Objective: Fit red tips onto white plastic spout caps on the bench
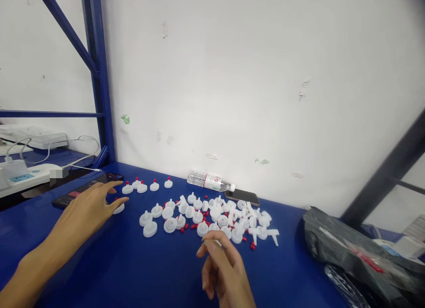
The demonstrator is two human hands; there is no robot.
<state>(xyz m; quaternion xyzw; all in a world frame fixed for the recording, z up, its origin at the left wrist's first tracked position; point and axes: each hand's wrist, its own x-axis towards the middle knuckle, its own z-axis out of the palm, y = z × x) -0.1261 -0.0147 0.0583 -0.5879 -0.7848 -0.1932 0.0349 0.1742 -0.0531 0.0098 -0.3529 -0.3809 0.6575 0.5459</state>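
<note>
My left hand (89,206) is at the left, thumb and fingers spread apart. Just behind its fingertips, a white round cap with a red tip (118,208) stands on the blue table, partly covered by the hand. My right hand (224,268) hovers in front of the pile of white plastic caps (215,212). Its fingers are curled, with thumb and index finger close together; whatever may lie between them is hidden. Small red tips (253,246) lie scattered among the white caps. Several red-tipped caps (154,185) stand upright in a loose group beyond my left hand.
A clear water bottle (210,181) lies against the wall, beside a phone (243,196). Another dark phone (71,196) lies under my left hand. A grey plastic bag (348,246) sits at the right. A power strip (36,175) and cables are past the blue frame (99,77).
</note>
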